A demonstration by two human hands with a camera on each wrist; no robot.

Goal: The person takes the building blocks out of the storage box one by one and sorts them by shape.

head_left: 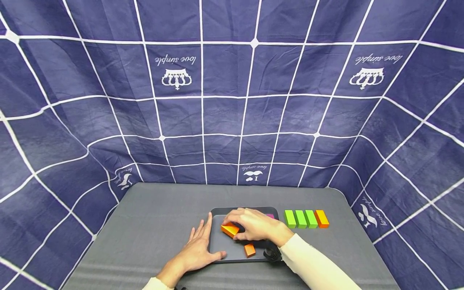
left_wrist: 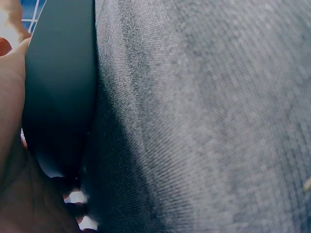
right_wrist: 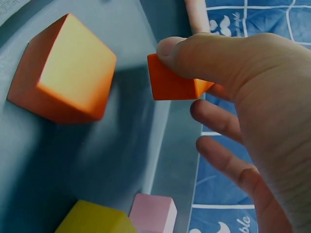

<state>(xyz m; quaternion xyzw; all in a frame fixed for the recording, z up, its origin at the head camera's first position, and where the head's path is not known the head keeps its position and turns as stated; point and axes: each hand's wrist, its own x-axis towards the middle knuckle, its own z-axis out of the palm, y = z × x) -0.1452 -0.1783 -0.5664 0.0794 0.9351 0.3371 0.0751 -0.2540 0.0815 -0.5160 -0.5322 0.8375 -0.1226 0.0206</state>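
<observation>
My right hand (head_left: 253, 223) pinches an orange block (head_left: 230, 230) between thumb and fingers over the grey tray (head_left: 222, 250). In the right wrist view the thumb lies across the face of that block (right_wrist: 172, 80), while the lower fingers extend apart from it. A second orange block (head_left: 249, 250) rests in the tray near its front edge. My left hand (head_left: 195, 249) is at the tray's left side, fingers straight and thumb spread along the front rim. In the left wrist view, the palm (left_wrist: 12, 121) is beside the tray's outer wall (left_wrist: 60, 82).
Right of the tray, three green blocks (head_left: 300, 218) and an orange block (head_left: 322, 218) stand in a row. Inside the tray are a yellow block (right_wrist: 97, 218) and a pink block (right_wrist: 153, 212). A blue checked curtain (head_left: 224, 117) borders the grey table (head_left: 156, 217).
</observation>
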